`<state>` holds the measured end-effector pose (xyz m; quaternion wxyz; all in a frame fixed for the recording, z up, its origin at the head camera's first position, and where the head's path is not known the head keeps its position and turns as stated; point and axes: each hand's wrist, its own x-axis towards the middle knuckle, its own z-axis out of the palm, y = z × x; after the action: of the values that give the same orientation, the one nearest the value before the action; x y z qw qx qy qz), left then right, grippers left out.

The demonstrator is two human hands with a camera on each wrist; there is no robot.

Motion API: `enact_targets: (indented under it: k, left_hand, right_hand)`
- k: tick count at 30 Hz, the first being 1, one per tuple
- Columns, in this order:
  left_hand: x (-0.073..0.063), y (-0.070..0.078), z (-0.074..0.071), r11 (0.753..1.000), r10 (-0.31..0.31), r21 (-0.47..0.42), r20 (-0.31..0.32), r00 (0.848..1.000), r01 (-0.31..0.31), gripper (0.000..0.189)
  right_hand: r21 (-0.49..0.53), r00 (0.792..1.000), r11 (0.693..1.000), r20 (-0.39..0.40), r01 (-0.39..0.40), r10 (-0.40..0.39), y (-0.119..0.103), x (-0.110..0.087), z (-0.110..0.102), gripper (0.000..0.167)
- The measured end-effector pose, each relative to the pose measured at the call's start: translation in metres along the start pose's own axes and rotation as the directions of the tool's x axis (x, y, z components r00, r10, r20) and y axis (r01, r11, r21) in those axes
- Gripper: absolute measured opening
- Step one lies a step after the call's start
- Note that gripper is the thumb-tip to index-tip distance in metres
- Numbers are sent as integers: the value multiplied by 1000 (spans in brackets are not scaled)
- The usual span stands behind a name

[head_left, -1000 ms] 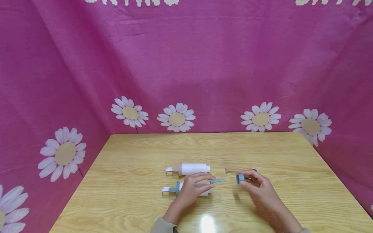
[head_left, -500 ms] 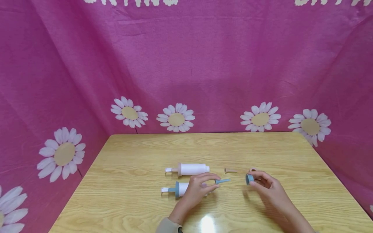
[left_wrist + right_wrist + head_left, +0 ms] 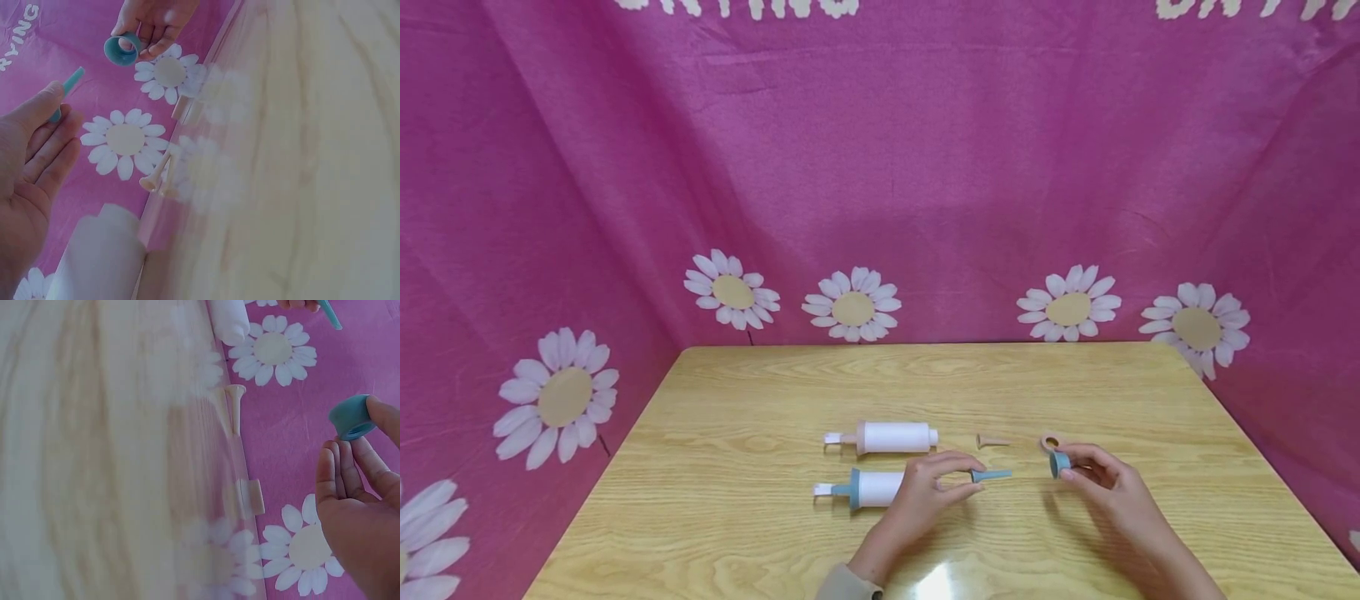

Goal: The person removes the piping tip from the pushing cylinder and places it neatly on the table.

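Between thumb and fingers, my left hand (image 3: pixel 925 496) pinches a small blue tapered nozzle (image 3: pixel 995 474) by its wide end, the thin tip facing right. My right hand (image 3: pixel 1116 492) grips a blue ring-shaped cap (image 3: pixel 1060 463) by its edge, its wide opening facing left toward the nozzle. The two parts are held apart above the table, and the cap's hollow (image 3: pixel 122 51) shows in the left wrist view. Beneath and behind my left hand lies a white syringe-like tube with a blue collar (image 3: pixel 854 489), its right end hidden by the hand.
Farther back on the wooden table (image 3: pixel 760 392) lies a matching white tube with a pink collar (image 3: pixel 895 437). To its right are a pinkish nozzle (image 3: pixel 992 441) and a pinkish ring cap (image 3: pixel 1049 442). A pink flowered cloth (image 3: pixel 925 167) hangs around the table.
Both hands have moved to the right, carrying the blue nozzle and the blue cap. More of the blue-collared tube and the pinkish ring cap has come into sight.
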<state>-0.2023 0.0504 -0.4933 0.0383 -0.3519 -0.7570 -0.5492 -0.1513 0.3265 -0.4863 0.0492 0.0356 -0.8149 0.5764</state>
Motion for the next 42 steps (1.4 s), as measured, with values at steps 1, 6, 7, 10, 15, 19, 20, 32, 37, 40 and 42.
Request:
enact_targets:
  k: [1, 6, 7, 10, 15, 19, 20, 32, 37, 40, 42]
  left_hand:
    - [0, 0, 1, 1000, 21, 18, 1, 1000, -21, 22]
    - [1, -1, 7, 997, 59, 49, 3, 998, -60, 22]
    - [1, -2, 9, 997, 62, 53, 2, 998, -62, 21]
    - [2, -2, 11, 996, 73, 56, -3, 997, -72, 21]
    - [4, -1, 16, 995, 87, 51, -19, 996, -86, 21]
    - [5, -1, 19, 994, 95, 58, -23, 995, -93, 21]
    - [5, -1, 20, 994, 94, 61, -22, 995, -93, 21]
    - [9, 2, 28, 997, 69, 20, 2, 998, -69, 21]
    - [9, 3, 29, 998, 65, 21, 8, 998, -65, 21]
    - [9, 3, 29, 998, 67, 20, 7, 998, -67, 21]
    - [8, 3, 29, 998, 65, 11, 10, 998, -65, 21]
  right_hand:
    - [0, 1000, 1000, -1, -3, 3, 1, 0, -1, 32]
    - [-10, 1000, 1000, -16, -26, 26, 4, -2, -7, 34]
    - [-14, 999, 999, -20, -35, 35, 5, -2, -8, 34]
    - [-31, 998, 998, -29, -52, 51, 5, -3, -13, 33]
    - [-62, 999, 997, -35, -42, 40, 8, -4, -17, 33]
    - [-78, 999, 996, -42, -30, 27, 9, -4, -18, 34]
    - [-78, 999, 997, -44, -28, 24, 9, -4, -18, 33]
    - [-115, 999, 993, -30, 12, -16, 21, 2, -22, 33]
    - [-171, 1000, 985, 9, 20, -19, 25, 7, -26, 33]
    - [-184, 999, 982, 39, 43, -37, 28, 9, -28, 31]
    - [-182, 996, 981, 62, 68, -58, 30, 10, -29, 30]
